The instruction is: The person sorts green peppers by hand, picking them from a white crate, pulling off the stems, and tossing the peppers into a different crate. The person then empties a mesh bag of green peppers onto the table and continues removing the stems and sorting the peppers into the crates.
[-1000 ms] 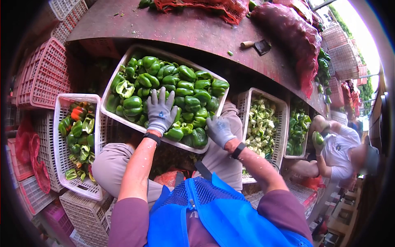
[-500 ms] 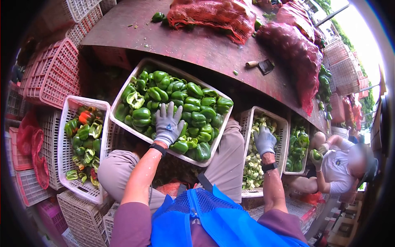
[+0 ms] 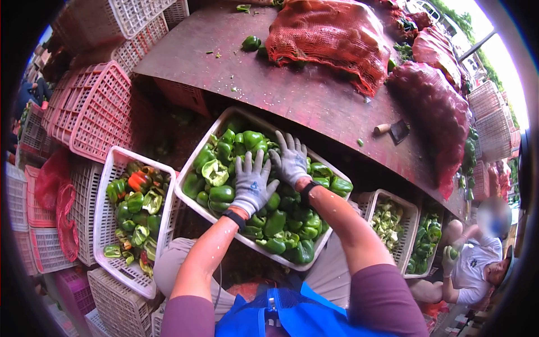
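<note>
A white crate (image 3: 188, 194) full of green bell peppers (image 3: 275, 222) rests tilted across my knees. Wearing a grey glove, my left hand (image 3: 252, 182) lies flat on the peppers near the crate's middle, fingers spread. My right hand (image 3: 291, 160), gloved the same way, rests farther back on the pile with its fingers apart. Both touch peppers without gripping one that I can see. A cut, pale-sided pepper (image 3: 215, 172) lies left of my left hand.
At left stands a white crate (image 3: 101, 224) of mixed, damaged peppers. A crate of pale trimmings (image 3: 387, 219) is at right, near a seated co-worker (image 3: 477, 258) holding a pepper. Ahead, a table (image 3: 224, 62) bears red mesh sacks (image 3: 331, 42) and a wooden-handled blade (image 3: 400, 132).
My right hand has left the trimmings crate and come onto the peppers beside my left hand. The whole view has shifted, so surroundings sit farther right and lower.
</note>
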{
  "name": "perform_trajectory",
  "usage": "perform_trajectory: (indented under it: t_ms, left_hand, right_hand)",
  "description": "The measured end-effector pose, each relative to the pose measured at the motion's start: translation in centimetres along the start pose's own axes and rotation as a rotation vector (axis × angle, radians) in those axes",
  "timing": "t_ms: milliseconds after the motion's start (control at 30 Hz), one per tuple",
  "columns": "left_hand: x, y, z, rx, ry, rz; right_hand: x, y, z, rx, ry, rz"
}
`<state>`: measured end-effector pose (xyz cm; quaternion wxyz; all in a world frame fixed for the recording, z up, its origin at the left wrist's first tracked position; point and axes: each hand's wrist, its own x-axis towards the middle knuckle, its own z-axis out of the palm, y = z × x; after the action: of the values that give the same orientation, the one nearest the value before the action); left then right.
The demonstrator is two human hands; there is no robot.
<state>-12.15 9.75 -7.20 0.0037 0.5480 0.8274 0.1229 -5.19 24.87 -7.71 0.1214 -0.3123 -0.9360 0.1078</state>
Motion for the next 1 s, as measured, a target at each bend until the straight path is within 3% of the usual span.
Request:
perform_trajectory:
  t_ms: [33, 100, 200, 300, 367, 433, 600, 633, 700, 733, 767, 867, 933, 1000]
  left_hand:
    - [0.3, 0.0, 0.2, -0.024, -0.006, -0.007]
    - [1.1, 0.4, 0.5, -0.002, -0.054, -0.020]
    - [2.1, 0.3, -1.8, 0.037, -0.089, 0.006]
    - [4.5, -2.2, -3.3, -0.020, 0.033, -0.003]
    - [6.5, -4.2, -1.7, 0.058, 0.017, -0.048]
    - [7.1, -5.0, 0.9, 0.099, 0.157, -0.011]
    - [7.6, -5.3, 1.2, 0.106, 0.027, -0.006]
    - [8.0, -5.1, 0.6, 0.104, -0.023, -0.016]
    - [9.2, -4.9, 0.7, 0.065, -0.117, -0.052]
    - [9.6, -4.7, 0.4, 0.058, -0.154, -0.066]
    - [9.9, -4.5, 0.0, 0.054, -0.193, -0.080]
    - [9.8, -4.6, 0.8, 0.090, -0.164, -0.074]
    - [9.8, -4.3, 0.6, 0.101, -0.162, -0.082]
    - [9.8, -4.5, 0.8, 0.095, -0.168, -0.076]
  right_hand:
    - [0.1, 0.4, 0.8, 0.021, 0.050, 0.015]
    - [1.4, -0.3, -0.5, 0.027, -0.117, 0.111]
    - [2.8, 0.3, 2.5, -0.020, -0.025, 0.101]
    - [2.7, 0.4, 1.8, 0.027, -0.027, 0.079]
    - [2.8, 0.3, 1.7, 0.077, -0.074, 0.118]
    - [2.6, 0.6, 1.9, 0.060, 0.016, 0.078]
    - [2.4, 2.2, -1.3, 0.400, -0.214, 0.110]
    - [2.6, 2.5, -2.8, 0.368, -0.129, 0.024]
    - [3.9, 4.7, -6.3, 0.511, -0.107, -0.099]
    - [4.9, 5.4, -8.5, 0.439, 0.065, -0.130]
    - [6.5, 7.6, -9.8, 0.277, -0.004, -0.144]
    - [12.7, 15.4, -9.9, 0.224, 0.179, 0.103]
    - [17.2, 20.2, -9.7, 0.046, 0.119, 0.253]
    - [20.7, 24.3, -8.4, -0.077, 0.159, 0.222]
